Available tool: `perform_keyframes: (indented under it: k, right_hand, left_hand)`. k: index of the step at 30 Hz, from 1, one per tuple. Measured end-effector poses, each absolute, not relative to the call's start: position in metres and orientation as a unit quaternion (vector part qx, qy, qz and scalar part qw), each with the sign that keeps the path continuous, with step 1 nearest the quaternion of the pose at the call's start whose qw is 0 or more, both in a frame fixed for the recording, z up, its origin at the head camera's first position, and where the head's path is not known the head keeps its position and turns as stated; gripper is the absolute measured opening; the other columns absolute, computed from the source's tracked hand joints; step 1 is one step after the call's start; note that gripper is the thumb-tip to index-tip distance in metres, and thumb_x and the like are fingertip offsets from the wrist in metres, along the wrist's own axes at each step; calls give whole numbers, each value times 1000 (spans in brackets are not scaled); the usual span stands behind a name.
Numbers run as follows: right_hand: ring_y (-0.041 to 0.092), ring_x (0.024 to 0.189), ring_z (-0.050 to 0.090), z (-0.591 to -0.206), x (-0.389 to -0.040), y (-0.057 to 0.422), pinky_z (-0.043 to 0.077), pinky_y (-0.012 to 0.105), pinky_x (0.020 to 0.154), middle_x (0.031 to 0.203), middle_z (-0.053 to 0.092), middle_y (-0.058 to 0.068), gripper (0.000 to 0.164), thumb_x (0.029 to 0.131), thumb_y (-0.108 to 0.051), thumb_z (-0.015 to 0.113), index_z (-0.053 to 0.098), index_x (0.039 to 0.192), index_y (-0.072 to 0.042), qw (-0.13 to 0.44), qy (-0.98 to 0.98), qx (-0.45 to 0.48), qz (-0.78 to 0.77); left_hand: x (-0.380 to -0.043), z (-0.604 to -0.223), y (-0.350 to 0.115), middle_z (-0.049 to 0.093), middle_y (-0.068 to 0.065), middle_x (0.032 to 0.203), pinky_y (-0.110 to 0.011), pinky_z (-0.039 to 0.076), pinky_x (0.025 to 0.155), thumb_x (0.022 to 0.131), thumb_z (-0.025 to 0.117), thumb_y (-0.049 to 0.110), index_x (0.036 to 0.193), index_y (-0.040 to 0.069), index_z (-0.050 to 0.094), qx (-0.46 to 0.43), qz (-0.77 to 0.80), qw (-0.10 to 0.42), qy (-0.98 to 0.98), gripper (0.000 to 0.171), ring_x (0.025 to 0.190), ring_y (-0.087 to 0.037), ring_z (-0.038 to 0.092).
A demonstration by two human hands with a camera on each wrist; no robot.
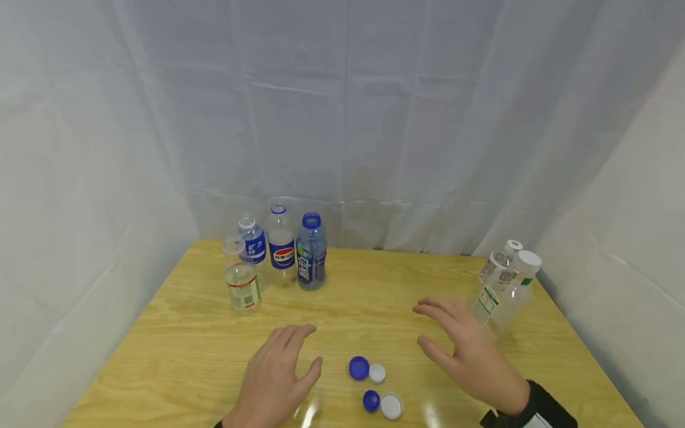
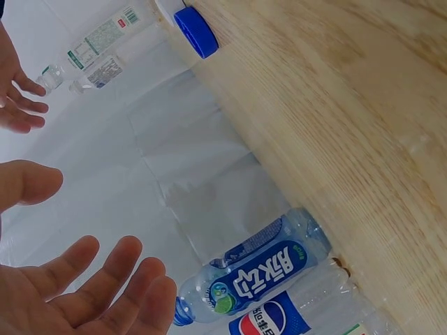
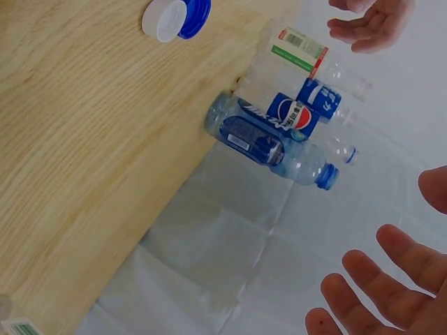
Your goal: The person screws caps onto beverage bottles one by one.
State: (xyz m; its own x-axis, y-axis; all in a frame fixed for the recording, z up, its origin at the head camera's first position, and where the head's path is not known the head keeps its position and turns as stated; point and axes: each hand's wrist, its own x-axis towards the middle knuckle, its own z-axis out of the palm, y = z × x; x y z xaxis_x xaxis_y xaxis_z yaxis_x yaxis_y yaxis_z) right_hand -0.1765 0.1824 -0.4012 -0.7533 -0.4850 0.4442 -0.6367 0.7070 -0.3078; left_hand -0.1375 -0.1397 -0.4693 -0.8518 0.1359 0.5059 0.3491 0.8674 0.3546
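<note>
My left hand (image 1: 275, 374) hovers over the front of the wooden table, fingers spread and holding nothing. To the right, my other hand (image 1: 471, 353) is raised with its thumb apart from the fingers, also empty. Between them lie a large blue cap (image 1: 359, 368), a small white cap (image 1: 377, 373), a small blue cap (image 1: 371, 401) and a larger white cap (image 1: 392, 406). Just beyond the right hand stand a clear bottle with a green-and-white label (image 1: 489, 304) and a smaller clear bottle (image 1: 500, 261), both with white tops; the hand partly overlaps the nearer one.
Uncapped bottles stand upright at the back left: a blue-tinted bottle (image 1: 311, 252), a Pepsi bottle (image 1: 281, 246), a blue-labelled bottle (image 1: 254, 241) and a clear bottle with a red-and-green label (image 1: 242, 282). A pale sheet (image 1: 342, 119) hangs behind the table (image 1: 176, 339) and along its sides.
</note>
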Motion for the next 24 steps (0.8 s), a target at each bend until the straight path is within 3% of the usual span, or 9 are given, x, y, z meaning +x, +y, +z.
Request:
perform_keyframes:
  k: [7,13,24]
  right_hand:
    - [22,132,52,-410,-173,175,52,47,102,144,55,2,54,93,-28,73,54,142,-17,107,-920,303,225]
    - [23,132,53,-415,-169,171,51,50,103,144,55,3,54,92,-26,74,55,141,-17,92,-921,305,225]
    - [22,134,50,-421,-162,168,50,49,104,147,52,0,54,95,-34,70,53,144,-18,15,-937,274,218]
  left_hand:
    - [-136,-469,-139,69,3,112,-33,58,84,80,82,33,123,15,67,-132,-229,237,-935,48,104,-13,64]
    - [-136,-469,-139,69,3,112,-33,59,83,80,82,32,122,14,67,-135,-226,245,-933,48,104,-13,64]
    - [-139,-470,-144,70,0,117,-36,59,86,81,82,32,129,13,64,-115,-232,244,-935,55,107,-17,65]
